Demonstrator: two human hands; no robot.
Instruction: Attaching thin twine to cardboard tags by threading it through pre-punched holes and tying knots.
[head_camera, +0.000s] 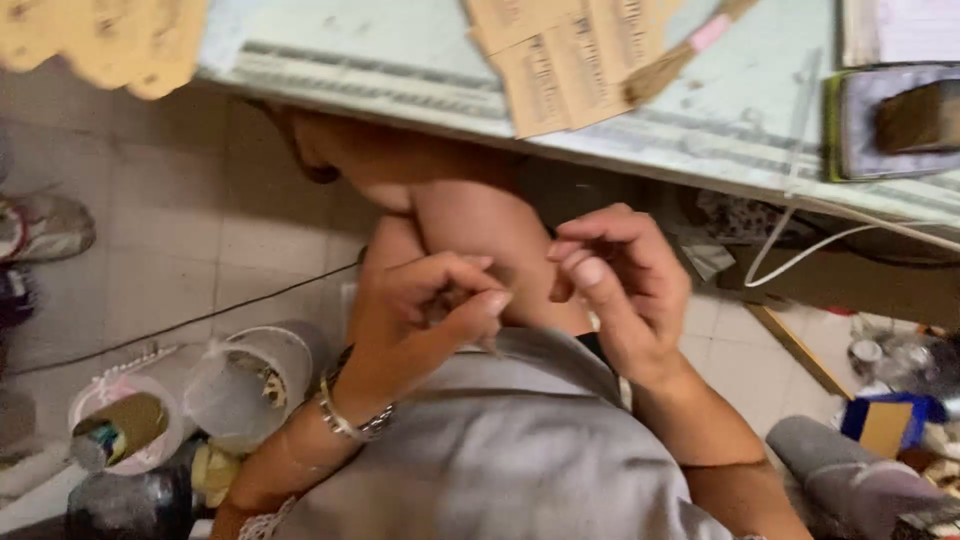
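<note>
The left hand (430, 305) pinches its fingertips together on something thin and dark (too blurred to name). At three o'clock, just beside, the right hand (620, 285) is curled, holding nothing visible. Below both lies grey cloth (500, 450); a green table (420, 60) stands at twelve o'clock.

head cam | looks steeply down, tilted | close on lap and floor | table edge (640, 140) above

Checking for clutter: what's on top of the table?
On the table lie tan paper sheets, a small brush and a white cord. Anything beneath the sheets is hidden.
</note>
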